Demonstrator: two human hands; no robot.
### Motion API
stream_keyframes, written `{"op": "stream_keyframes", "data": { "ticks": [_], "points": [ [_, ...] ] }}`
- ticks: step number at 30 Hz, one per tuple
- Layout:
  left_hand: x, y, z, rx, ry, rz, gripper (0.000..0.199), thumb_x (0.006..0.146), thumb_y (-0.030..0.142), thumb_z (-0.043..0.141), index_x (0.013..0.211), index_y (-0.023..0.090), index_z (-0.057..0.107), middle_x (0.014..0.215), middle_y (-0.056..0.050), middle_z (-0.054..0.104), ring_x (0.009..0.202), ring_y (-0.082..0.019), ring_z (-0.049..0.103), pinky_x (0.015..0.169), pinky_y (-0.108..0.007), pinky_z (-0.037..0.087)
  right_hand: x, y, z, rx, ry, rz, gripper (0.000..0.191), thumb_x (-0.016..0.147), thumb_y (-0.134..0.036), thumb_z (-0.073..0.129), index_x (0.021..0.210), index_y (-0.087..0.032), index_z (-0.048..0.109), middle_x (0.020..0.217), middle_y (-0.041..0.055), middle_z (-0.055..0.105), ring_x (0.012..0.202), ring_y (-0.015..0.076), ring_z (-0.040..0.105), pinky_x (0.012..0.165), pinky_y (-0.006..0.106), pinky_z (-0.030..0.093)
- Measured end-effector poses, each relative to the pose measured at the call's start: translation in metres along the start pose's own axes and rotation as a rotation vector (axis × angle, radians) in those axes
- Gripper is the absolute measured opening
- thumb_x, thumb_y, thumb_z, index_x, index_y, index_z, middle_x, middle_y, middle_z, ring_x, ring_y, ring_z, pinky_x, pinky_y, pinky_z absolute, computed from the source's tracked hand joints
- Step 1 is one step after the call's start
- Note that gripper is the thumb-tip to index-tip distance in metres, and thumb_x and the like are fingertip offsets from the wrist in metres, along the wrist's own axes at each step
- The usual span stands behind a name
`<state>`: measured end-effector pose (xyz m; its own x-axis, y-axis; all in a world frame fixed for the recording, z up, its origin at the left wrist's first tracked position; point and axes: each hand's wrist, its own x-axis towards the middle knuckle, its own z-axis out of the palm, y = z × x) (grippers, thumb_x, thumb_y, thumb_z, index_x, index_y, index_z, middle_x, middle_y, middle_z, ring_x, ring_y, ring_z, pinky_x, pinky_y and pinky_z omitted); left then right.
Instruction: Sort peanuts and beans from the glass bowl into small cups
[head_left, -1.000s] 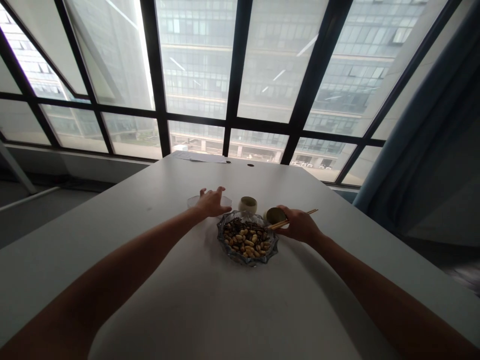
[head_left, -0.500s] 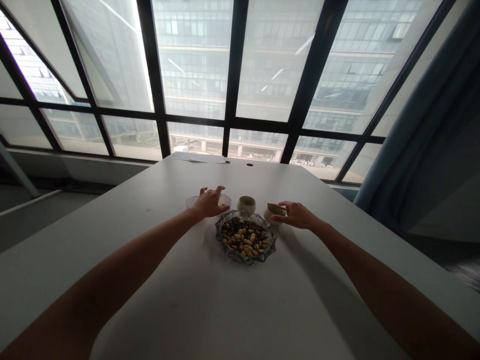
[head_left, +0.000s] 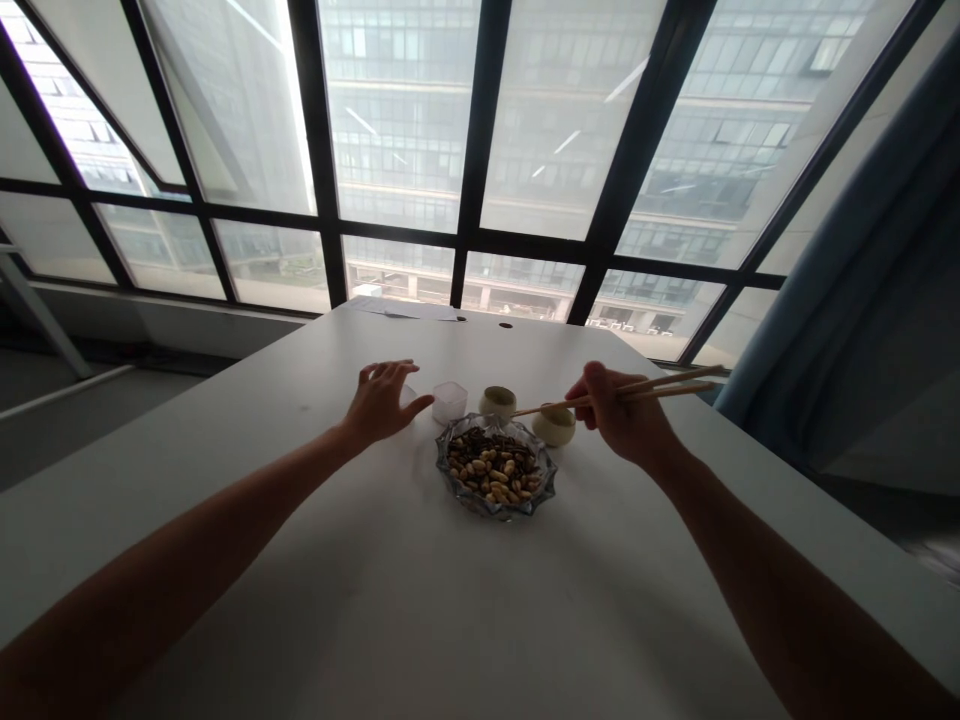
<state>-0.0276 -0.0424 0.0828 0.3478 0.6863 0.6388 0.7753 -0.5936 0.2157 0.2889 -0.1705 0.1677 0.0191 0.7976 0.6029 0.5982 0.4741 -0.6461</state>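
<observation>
My right hand (head_left: 626,415) is closed around a pair of wooden chopsticks (head_left: 675,385). Their thin ends point left over the right-hand pale cup (head_left: 553,432). A second pale cup (head_left: 497,405) stands just left of it. In front of both cups sits a scalloped glass bowl (head_left: 550,492) with peanuts (head_left: 499,487) and dark, slender pieces like sunflower seeds (head_left: 471,440). My left hand (head_left: 381,405) hovers with fingers spread, holding nothing, left of a small clear plastic box (head_left: 450,403). Part of another clear container (head_left: 408,394) shows behind its thumb.
Everything stands on a long white table (head_left: 420,600). White paper sheets (head_left: 405,310) lie at its far end, near two dark round holes. Beyond are large windows with dark frames, and a blue curtain (head_left: 840,260) hangs on the right.
My right hand has turned and drawn back rightward from the right cup, with the chopsticks now plainly visible. My left hand has shifted left, uncovering the clear box.
</observation>
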Motion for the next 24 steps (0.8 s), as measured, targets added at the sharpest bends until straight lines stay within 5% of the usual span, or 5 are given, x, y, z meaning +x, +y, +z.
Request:
{"op": "stream_keyframes", "data": {
  "ticks": [5,12,19,24],
  "points": [
    [-0.034,-0.02,0.013,-0.08,0.065,-0.265,0.074,0.081,0.058,0.067,0.138,0.016,0.046,0.143,-0.02,0.055,0.135,-0.038,0.049,0.109,-0.054,0.04,-0.008,0.023,0.026,0.07,-0.204,0.059,0.057,0.087,-0.07,0.059,0.066,-0.018,0.068,0.054,0.0046,0.066,0.045,0.0145,0.058,0.043,0.025,0.047],
    [-0.039,-0.028,0.03,-0.247,-0.056,-0.478,0.096,0.073,0.06,0.074,0.147,0.013,0.036,0.131,-0.022,0.061,0.118,-0.037,0.062,0.098,-0.05,0.05,-0.012,0.047,0.039,0.161,-0.161,0.155,0.046,0.082,-0.063,0.07,0.066,-0.02,0.067,0.06,0.0059,0.071,0.047,0.0166,0.064,0.046,0.027,0.054],
    [-0.038,-0.032,0.027,-0.304,-0.042,-0.446,0.085,0.07,0.05,0.075,0.141,0.013,0.046,0.114,-0.015,0.068,0.105,-0.031,0.068,0.093,-0.044,0.053,-0.013,0.045,0.044,0.211,-0.163,0.211,0.046,0.07,-0.063,0.08,0.065,-0.019,0.069,0.058,0.0061,0.071,0.048,0.0177,0.065,0.044,0.027,0.053],
    [-0.039,-0.032,0.029,-0.346,0.016,-0.357,0.076,0.069,0.046,0.075,0.134,0.017,0.049,0.12,-0.015,0.067,0.112,-0.031,0.065,0.095,-0.045,0.053,-0.012,0.039,0.043,0.255,-0.138,0.191,0.049,0.074,-0.066,0.076,0.061,-0.019,0.067,0.055,0.0055,0.069,0.044,0.015,0.062,0.041,0.024,0.051]
  ]
}}
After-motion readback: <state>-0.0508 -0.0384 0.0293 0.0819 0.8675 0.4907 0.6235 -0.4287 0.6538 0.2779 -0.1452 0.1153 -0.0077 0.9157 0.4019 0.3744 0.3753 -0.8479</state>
